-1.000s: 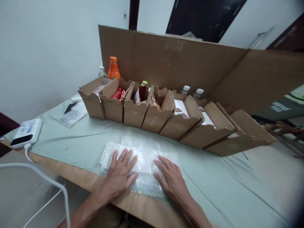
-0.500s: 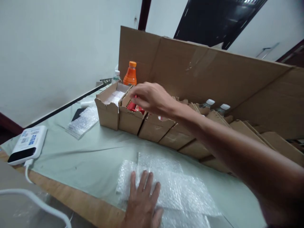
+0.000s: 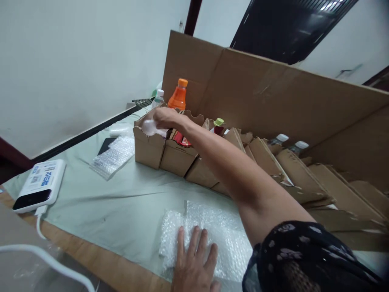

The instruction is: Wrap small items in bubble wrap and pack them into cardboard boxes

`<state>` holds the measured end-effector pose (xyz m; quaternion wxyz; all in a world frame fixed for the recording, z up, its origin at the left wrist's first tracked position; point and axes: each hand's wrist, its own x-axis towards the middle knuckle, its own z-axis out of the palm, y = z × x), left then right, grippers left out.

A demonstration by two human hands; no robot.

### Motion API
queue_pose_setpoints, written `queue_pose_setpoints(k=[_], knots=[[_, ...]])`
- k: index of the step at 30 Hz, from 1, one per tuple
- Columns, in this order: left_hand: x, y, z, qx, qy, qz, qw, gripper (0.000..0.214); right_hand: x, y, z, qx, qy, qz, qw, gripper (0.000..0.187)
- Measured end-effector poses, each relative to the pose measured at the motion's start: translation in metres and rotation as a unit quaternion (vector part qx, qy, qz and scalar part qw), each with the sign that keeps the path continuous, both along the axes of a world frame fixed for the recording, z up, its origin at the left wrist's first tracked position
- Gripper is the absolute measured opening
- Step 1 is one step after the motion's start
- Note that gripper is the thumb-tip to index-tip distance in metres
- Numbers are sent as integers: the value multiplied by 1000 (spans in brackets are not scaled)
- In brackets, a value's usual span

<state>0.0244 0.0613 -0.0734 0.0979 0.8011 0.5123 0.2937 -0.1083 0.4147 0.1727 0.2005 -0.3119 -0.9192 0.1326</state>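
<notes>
My left hand lies flat, fingers spread, on bubble wrap sheets at the table's near side. Across the table, my right hand reaches into the leftmost cardboard bin. Its fingers curl down against a piece of bubble wrap, which looks blurred and bunched up beside them; the fingertips are hidden. Just right of that bin, red packets show in another cardboard bin, partly covered by my right forearm.
An orange bottle and a clear bottle stand behind the bins. More cardboard bins run rightward before a tall cardboard panel. Bubble wrap overlaps a dark flat item. A white power bank with a cable sits at left.
My right hand has moved left from above the red packets into the leftmost bin, at the bubble wrap. My left hand stays flat on the sheets. The camera view has shifted slightly.
</notes>
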Motion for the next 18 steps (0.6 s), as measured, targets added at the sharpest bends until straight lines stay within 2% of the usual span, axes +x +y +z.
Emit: queue_pose_setpoints(k=[2,4,7,9,11,14,16,18], knots=[[-3,0,5,-15,0,-6,1000,71,23,-7,23,0,16,-40,999,31],[-6,-1,12,-10,-4,-10,1000,72,52,-20,48,-17,99,-65,993,21],[-10,-2,25,57,-70,18,996,75,106,-56,76,-80,271,-42,958,12],[-14,-3,35,107,-160,50,980,75,149,-90,85,-110,336,-20,935,15],[-21,-8,48,101,-267,74,955,70,192,-132,84,-105,360,-15,927,21],[-30,-20,72,-1,-429,71,901,64,246,-206,67,-21,321,-51,945,17],[-30,-28,91,-42,-538,28,842,79,265,-255,48,52,245,-69,966,8],[-24,-34,109,-88,-612,-18,786,96,273,-296,29,75,145,-23,986,2]])
